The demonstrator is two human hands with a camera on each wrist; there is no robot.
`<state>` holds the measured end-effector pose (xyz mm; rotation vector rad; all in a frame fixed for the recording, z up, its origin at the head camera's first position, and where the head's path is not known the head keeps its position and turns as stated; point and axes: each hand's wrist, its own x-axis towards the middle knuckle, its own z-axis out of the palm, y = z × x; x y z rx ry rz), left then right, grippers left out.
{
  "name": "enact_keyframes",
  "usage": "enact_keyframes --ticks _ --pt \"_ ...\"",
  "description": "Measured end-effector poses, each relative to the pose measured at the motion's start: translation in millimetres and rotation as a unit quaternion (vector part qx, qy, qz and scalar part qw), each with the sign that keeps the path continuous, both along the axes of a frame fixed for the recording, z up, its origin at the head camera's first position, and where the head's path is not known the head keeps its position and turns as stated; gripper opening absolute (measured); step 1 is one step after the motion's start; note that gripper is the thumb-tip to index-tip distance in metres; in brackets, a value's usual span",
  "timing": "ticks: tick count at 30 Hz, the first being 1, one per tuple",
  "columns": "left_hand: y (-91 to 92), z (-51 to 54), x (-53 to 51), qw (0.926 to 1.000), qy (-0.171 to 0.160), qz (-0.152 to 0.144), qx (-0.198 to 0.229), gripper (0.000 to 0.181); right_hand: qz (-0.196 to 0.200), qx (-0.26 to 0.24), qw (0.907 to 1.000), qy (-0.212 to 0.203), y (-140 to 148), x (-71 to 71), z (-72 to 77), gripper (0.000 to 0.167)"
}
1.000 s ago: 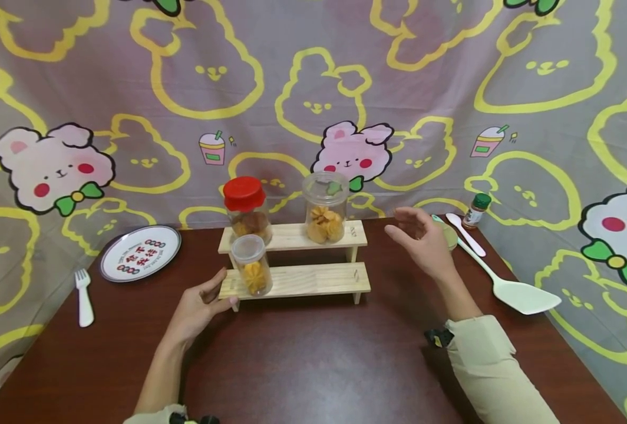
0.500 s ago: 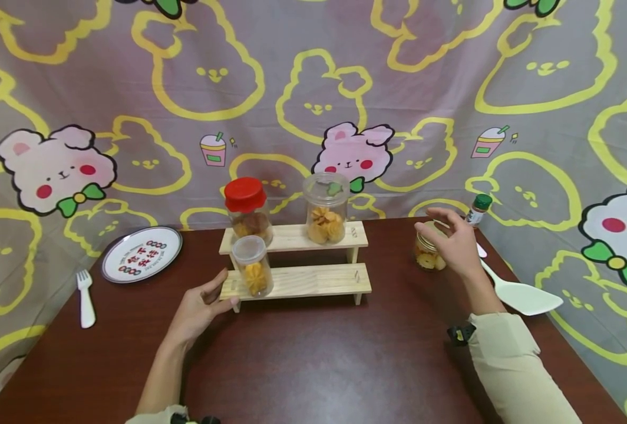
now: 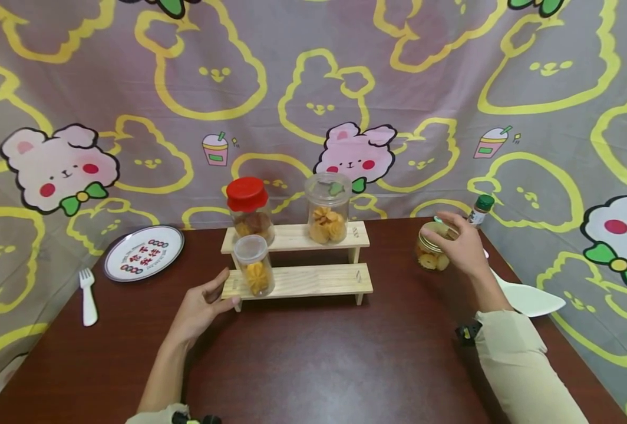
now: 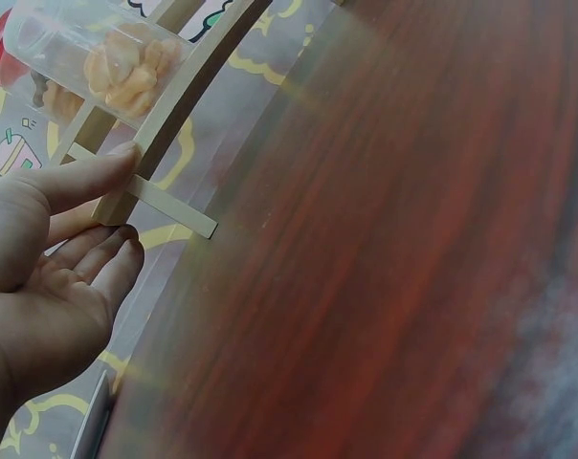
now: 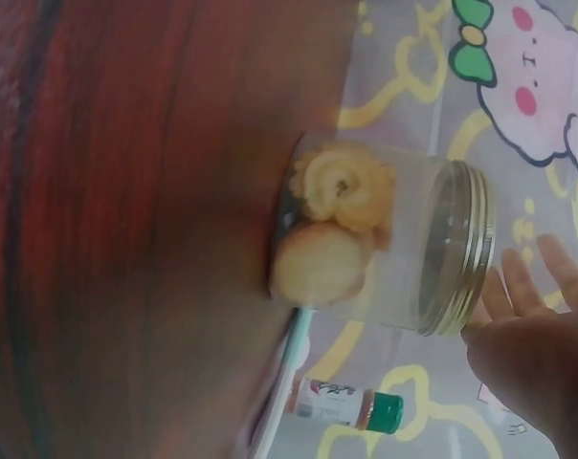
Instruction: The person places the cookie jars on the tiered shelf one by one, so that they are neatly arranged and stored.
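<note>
My left hand [image 3: 199,312] grips the left end of the lower board of a two-tier wooden shelf [image 3: 313,280], its thumb on top in the left wrist view. Over the gold-rimmed lid of a clear cookie jar [image 3: 431,259] is my right hand [image 3: 459,244], fingers spread and partly hidden by the lid in the right wrist view. The jar stands upright on the table. A small clear-lidded cookie jar [image 3: 257,277] sits on the lower board. The upper board bears a red-lidded jar [image 3: 247,203] and a larger clear jar [image 3: 328,221] with cookies.
A plate [image 3: 144,253] and a white fork [image 3: 88,297] lie at the left of the dark table [image 3: 313,365]. To the right are a pale spatula [image 3: 533,299] and a green-capped spice bottle [image 3: 480,211]. A patterned cloth [image 3: 271,76] hangs close behind.
My right hand has moved right to the gold-rimmed jar, bringing it over the lid. The left hand has kept its grip on the shelf, and the jars on the shelf have not moved.
</note>
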<state>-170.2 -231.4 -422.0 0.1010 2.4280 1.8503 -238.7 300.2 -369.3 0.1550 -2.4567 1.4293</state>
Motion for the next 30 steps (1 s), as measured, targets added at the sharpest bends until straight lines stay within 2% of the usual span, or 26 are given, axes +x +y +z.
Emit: enact_keyframes --ticks 8,16,23,30 --pt "0.9 0.1 -0.4 1.0000 0.001 0.000 0.001 0.080 -0.016 -0.015 0.9992 -0.032 13.7 0.0 1.5 0.077" --pt "-0.5 1.9 -0.4 1.0000 0.001 0.001 -0.004 0.080 -0.009 0.040 0.9963 -0.076 26.4 -1.1 -3.4 0.090" --pt "0.1 1.8 0.7 1.0000 -0.003 0.002 0.000 0.080 -0.013 0.093 0.9877 -0.125 26.0 -4.8 -5.5 0.101" --pt "0.3 0.4 -0.1 1.0000 -0.003 0.002 0.005 0.080 -0.018 0.116 0.9840 -0.134 26.8 -7.1 -12.3 0.103"
